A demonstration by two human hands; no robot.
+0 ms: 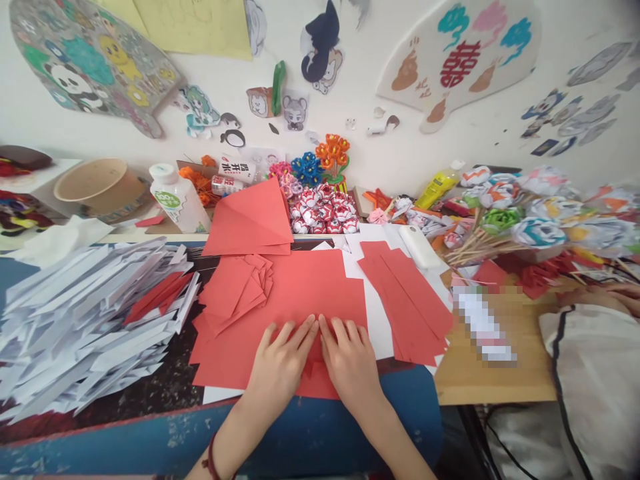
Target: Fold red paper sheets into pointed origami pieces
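My left hand (281,360) and my right hand (351,357) meet at the index fingertips over a small folded piece of red paper (314,380). The fingers of each hand are close together, bent and pressed down on it, hiding most of the piece. Beneath lies a broad layer of red paper sheets (305,287). Small cut red pieces (245,287) sit in a loose pile beyond my left hand. Long red strips (405,303) rest on white paper to the right of my right hand.
A large heap of folded white paper strips (95,320) covers the left side. Along the wall stand a white bottle (177,199), folded paper pieces (325,208) and paper flowers on sticks (540,213). At right, another person's light sleeve (595,353) borders the wooden table (500,383).
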